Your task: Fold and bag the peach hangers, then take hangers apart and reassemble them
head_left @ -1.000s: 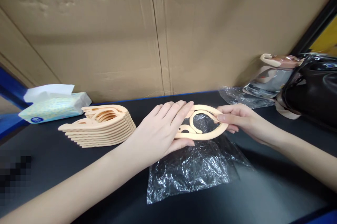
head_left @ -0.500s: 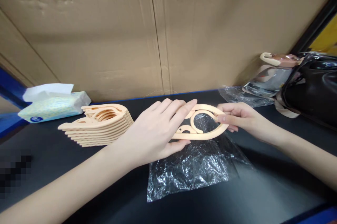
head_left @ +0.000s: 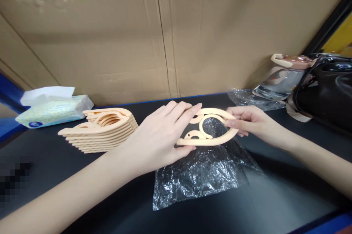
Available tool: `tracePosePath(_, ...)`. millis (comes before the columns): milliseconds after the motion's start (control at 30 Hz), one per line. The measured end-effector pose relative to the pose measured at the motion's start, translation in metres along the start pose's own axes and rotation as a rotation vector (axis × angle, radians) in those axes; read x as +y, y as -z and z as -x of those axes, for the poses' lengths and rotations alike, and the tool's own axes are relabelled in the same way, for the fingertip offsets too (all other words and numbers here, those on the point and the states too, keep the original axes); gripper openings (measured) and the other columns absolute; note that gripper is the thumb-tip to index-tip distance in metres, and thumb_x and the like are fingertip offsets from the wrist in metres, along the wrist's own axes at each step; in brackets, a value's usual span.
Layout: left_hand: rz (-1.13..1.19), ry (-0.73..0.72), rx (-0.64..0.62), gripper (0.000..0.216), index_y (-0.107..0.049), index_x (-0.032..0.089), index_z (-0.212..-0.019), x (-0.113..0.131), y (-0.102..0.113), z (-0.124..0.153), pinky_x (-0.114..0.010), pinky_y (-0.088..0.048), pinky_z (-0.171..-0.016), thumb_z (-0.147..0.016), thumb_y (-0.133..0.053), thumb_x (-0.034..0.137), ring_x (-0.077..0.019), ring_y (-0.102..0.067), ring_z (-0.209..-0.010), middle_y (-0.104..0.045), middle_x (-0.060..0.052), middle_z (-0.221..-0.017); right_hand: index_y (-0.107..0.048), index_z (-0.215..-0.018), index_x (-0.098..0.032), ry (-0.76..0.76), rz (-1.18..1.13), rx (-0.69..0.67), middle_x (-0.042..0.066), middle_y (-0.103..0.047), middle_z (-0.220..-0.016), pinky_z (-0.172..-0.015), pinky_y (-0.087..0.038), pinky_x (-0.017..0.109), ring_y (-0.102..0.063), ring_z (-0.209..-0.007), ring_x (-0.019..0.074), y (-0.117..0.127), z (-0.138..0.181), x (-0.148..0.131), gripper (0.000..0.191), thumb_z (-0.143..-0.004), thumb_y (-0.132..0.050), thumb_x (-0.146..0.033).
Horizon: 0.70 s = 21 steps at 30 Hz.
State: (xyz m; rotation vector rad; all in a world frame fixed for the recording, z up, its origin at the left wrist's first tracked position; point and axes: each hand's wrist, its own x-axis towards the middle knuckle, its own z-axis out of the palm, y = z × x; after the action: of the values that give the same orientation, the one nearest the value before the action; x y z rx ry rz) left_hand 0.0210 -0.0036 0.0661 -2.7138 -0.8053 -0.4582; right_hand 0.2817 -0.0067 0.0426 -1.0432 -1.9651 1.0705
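A beige folding clothes hanger (head_left: 217,141), its arms folded in, is held flat above a clear plastic bag (head_left: 195,182). My right hand (head_left: 247,120) pinches its rounded end between thumb and fingers. Across the other end lies my left hand (head_left: 166,135), fingers over the far arm and thumb at the near arm, closed around it; the palm side is hidden. Left of my left hand stands a neat stack of matching folded hangers (head_left: 101,129), partly covered by my forearm.
A tissue pack (head_left: 55,111) lies at the back left of the black table (head_left: 261,204). At the back right are a clear drink bottle (head_left: 283,80), a black bag (head_left: 327,94) and another plastic wrapper (head_left: 247,99). Cardboard (head_left: 192,36) walls off the back.
My left hand has slid slightly left along the hanger, so more of its arm ends show. The right hand keeps its pinch on the rounded end.
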Motion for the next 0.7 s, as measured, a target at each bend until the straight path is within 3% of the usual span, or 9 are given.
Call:
tracePosePath(100,-0.018,0.006,0.021,0.067,-0.034,0.009,-0.14,0.001,-0.001,0.0,-0.038,-0.04,-0.102,-0.084,-0.061,0.035,-0.0249,-0.044,-0.119,-0.049,-0.011,-0.134,-0.055,-0.074,-0.018,0.037,0.145,0.039,-0.004,-0.049,-0.062,-0.051,-0.036,0.022,-0.045,-0.055,0.0083,-0.002,0.002,-0.001,0.028,-0.091,-0.052,-0.041)
tracePosePath(167,-0.032,0.007,0.03,0.066,-0.035,0.008,-0.139,0.002,-0.002,0.001,-0.039,-0.041,-0.1,-0.085,-0.06,0.036,-0.0258,-0.045,-0.119,-0.05,-0.012,-0.133,-0.057,-0.102,-0.02,0.106,0.287,0.109,0.001,-0.06,-0.082,-0.063,-0.045,0.026,-0.055,-0.071,0.0132,-0.005,0.004,-0.001,0.025,-0.091,-0.052,-0.042)
tracePosePath(233,-0.043,0.008,0.031,0.064,-0.035,0.008,-0.139,0.004,-0.003,0.002,-0.04,-0.043,-0.097,-0.086,-0.058,0.035,-0.0267,-0.046,-0.117,-0.05,-0.013,-0.133,-0.041,-0.131,-0.021,0.228,0.465,0.167,0.008,-0.06,-0.109,-0.078,-0.05,0.034,-0.058,-0.095,0.0209,-0.01,0.006,-0.001,0.054,-0.086,-0.059,-0.045)
tracePosePath(300,-0.043,0.006,0.029,0.062,-0.034,0.008,-0.14,0.007,-0.004,0.004,-0.041,-0.043,-0.096,-0.087,-0.057,0.033,-0.0271,-0.046,-0.117,-0.05,-0.013,-0.134,-0.029,-0.141,-0.02,0.376,0.678,0.177,0.015,-0.051,-0.129,-0.093,-0.046,0.044,-0.051,-0.115,0.0287,-0.015,0.008,-0.002,0.079,-0.078,-0.066,-0.051)
tracePosePath(400,-0.015,0.01,0.038,0.063,-0.033,0.008,-0.14,0.01,-0.005,0.004,-0.04,-0.041,-0.097,-0.088,-0.056,0.034,-0.0266,-0.045,-0.119,-0.049,-0.013,-0.136,-0.024,-0.144,-0.021,0.522,0.899,0.157,0.017,-0.042,-0.14,-0.102,-0.039,0.05,-0.043,-0.126,0.0325,-0.02,0.01,-0.003,0.086,-0.076,-0.067,-0.052)
tracePosePath(533,0.055,0.043,0.03,0.067,-0.03,0.012,-0.142,0.014,-0.005,0.003,-0.038,-0.042,-0.096,-0.087,-0.057,0.041,-0.025,-0.047,-0.119,-0.049,-0.011,-0.136,-0.022,-0.145,-0.024,0.551,0.844,0.192,0.013,-0.048,-0.136,-0.1,-0.043,0.047,-0.048,-0.123,0.0292,-0.023,0.012,-0.003,0.084,-0.078,-0.068,-0.046)
tracePosePath(700,0.172,0.139,-0.068,0.082,-0.02,0.014,-0.147,0.018,-0.006,0.005,-0.041,-0.04,-0.102,-0.085,-0.057,0.053,-0.0267,-0.042,-0.129,-0.041,-0.013,-0.144,-0.023,-0.144,-0.025,0.445,0.714,0.146,0.01,-0.051,-0.132,-0.098,-0.046,0.043,-0.052,-0.118,0.0269,-0.013,0.011,-0.005,0.088,-0.073,-0.072,-0.044)
